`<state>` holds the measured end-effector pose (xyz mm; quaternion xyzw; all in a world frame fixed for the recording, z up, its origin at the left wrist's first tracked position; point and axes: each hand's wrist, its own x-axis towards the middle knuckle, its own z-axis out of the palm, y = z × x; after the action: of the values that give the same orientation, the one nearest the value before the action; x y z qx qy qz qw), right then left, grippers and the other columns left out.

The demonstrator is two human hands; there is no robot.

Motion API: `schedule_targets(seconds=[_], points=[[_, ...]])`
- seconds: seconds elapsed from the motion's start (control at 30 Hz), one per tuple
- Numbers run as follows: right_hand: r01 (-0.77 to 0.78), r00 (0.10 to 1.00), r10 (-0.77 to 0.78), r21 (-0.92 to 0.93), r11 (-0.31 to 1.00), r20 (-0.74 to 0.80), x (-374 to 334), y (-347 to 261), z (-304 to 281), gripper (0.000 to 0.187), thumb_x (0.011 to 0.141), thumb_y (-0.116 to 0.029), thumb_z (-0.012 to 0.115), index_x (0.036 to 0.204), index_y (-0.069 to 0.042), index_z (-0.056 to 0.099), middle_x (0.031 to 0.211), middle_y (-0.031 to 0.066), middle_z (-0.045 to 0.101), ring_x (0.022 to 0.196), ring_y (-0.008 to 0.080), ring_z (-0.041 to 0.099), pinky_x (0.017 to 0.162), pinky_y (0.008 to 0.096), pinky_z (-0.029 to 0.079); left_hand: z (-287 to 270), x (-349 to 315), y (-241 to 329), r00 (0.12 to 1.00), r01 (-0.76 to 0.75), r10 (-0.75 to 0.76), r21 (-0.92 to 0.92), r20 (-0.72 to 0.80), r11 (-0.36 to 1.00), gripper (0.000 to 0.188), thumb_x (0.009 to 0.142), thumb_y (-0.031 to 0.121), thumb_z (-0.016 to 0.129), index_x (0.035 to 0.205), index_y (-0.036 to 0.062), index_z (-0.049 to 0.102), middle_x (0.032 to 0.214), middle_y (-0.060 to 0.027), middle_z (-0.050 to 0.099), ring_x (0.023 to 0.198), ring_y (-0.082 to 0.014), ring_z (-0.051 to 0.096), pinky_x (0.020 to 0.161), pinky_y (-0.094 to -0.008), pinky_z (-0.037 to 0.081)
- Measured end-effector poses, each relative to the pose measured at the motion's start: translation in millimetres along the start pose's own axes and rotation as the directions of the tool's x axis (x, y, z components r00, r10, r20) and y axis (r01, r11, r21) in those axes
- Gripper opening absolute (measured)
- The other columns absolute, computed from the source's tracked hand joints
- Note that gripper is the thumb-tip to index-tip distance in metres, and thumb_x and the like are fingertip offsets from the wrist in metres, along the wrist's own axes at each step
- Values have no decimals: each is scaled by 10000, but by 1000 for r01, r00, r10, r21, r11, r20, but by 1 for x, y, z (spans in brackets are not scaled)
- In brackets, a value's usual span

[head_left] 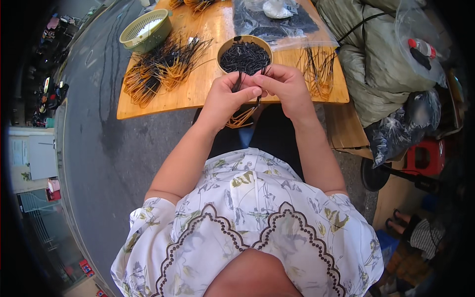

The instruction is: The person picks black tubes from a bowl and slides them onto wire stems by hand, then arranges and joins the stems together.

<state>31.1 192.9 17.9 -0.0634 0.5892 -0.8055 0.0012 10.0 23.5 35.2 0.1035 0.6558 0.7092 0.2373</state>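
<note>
Orange and black strands (241, 119) are held in front of me, just beyond the table's near edge, their orange loops hanging below my fingers. My left hand (230, 94) is closed around them, thumb laid across, with dark ends rising above the forefinger. My right hand (287, 89) meets it, thumb and fingertips pinched narrow on dark strands; the exact point of contact is hidden by the fingers. Directly beyond both hands, on the wooden table (205, 84), stands a yellow bowl (262, 43) filled with short black pieces (245, 58). To its left lies a large heap (158, 74) of similar strands, with a green basket (131, 39) just behind; to its right, a smaller bunch (319, 74). Behind the bowl: a clear bag (311, 39) with dark contents, a white bundle (277, 9) on top.
</note>
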Motion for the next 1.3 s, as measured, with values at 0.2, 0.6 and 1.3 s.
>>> schedule_targets(seconds=[0.2, 0.6, 1.3], points=[[-10, 997, 13, 38, 999, -81, 2, 3, 3, 105, 821, -59, 662, 912, -6, 658, 729, -15, 598, 645, 34, 517, 567, 166, 375, -4, 2, -11, 1000, 31, -31, 69, 3, 997, 136, 776, 18, 700, 874, 17, 605, 824, -51, 657, 731, -94, 605, 693, -223, 483], [-32, 990, 39, 58, 998, -134, 9, 35, 12, 36, 837, -50, 649, 838, -16, 635, 742, 9, 611, 648, 49, 551, 572, 174, 390, -12, 4, -22, 987, 38, -52, -95, -153, 995, 105, 825, 83, 673, 898, 55, 603, 780, -8, 651, 540, -1, 442, 446, -141, 290], [875, 475, -797, -107, 472, 374, -59, -106, 65, 148, 802, -78, 616, 892, -45, 504, 765, 125, 609, 605, 178, 545, 537, 325, 423, -58, -25, -31, 968, 65, -104, -176, -226, 982, 106, 834, 86, 657, 921, 34, 628, 755, 0, 643, 499, 9, 383, 430, -141, 244]])
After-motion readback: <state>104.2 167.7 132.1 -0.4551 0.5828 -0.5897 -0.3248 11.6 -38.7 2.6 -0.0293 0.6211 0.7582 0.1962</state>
